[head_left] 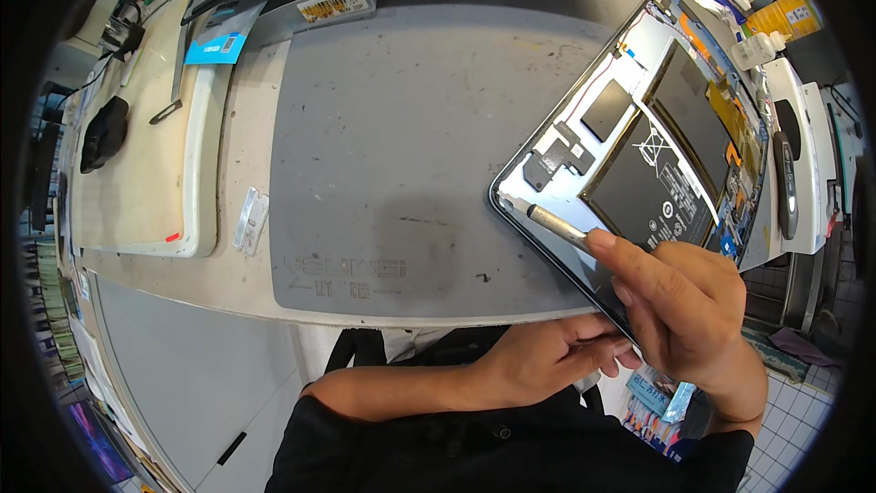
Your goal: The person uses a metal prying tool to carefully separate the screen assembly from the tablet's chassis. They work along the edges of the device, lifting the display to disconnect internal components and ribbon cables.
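Tool (557,225) sits pinched in the half-curled right hand (691,306).

Here the opened flat device (600,142), dark batteries (652,164) bared, is slanted across the table's (251,128) right, its near-left corner being met by a slim metallic tool (558,224).

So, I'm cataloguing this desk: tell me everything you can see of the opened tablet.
The opened tablet slants across the right of the grey mat, inside facing up. A thin black rim edges a silvery, metal-looking interior holding two dark battery sections, a black module near the left corner, and gold-coloured tape. The left hand is at its near edge; the right hand points a slim metallic tool at the left corner, contact unclear.
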Demonstrator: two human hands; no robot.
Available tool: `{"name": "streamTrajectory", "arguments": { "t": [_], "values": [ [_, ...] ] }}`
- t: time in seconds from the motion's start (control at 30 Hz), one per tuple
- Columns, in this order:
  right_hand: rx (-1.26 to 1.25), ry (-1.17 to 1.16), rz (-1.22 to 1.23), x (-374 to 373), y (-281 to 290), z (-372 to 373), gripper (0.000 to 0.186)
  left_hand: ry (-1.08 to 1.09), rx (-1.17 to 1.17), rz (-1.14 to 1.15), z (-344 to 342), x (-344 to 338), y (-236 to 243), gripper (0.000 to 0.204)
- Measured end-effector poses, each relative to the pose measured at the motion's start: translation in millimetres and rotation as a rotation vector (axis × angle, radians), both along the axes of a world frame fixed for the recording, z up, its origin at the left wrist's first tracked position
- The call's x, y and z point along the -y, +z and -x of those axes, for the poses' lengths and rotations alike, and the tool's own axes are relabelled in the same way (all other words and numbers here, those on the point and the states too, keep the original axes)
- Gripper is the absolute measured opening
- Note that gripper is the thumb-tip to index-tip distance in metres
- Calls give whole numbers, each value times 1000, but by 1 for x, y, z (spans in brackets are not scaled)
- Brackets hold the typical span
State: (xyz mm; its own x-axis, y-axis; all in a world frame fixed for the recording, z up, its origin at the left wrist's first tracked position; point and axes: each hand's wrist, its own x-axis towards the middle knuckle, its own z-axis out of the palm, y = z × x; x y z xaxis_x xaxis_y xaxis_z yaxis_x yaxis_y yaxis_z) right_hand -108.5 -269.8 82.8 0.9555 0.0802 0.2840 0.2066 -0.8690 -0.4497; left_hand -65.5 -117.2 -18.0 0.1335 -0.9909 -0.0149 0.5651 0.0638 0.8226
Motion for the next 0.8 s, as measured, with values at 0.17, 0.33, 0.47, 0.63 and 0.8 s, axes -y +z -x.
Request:
{"name": "streamTrajectory", "arguments": {
  "t": [0.17, 0.33, 0.47, 0.63, 0.8],
  "values": [
    [21, -5, 3, 2, -2, 3, 50, -36, 111, -46, -3, -3, 3, 26],
    [67, 10, 25, 3, -1, 2, 48, 64, 543, 107, -21, -21, 29, 16],
    [65, 74, 64, 5, 12, 8, 45, 317, 820, 157, -64, -57, 73, 28],
    [164, 201, 47, 7, 10, 25, 45, 754, 1283, -13, -77, -85, 98, 42],
    [155, 182, 26, -4, 19, 32, 31, 581, 1327, -41, -81, -80, 99, 34]
  ]
}}
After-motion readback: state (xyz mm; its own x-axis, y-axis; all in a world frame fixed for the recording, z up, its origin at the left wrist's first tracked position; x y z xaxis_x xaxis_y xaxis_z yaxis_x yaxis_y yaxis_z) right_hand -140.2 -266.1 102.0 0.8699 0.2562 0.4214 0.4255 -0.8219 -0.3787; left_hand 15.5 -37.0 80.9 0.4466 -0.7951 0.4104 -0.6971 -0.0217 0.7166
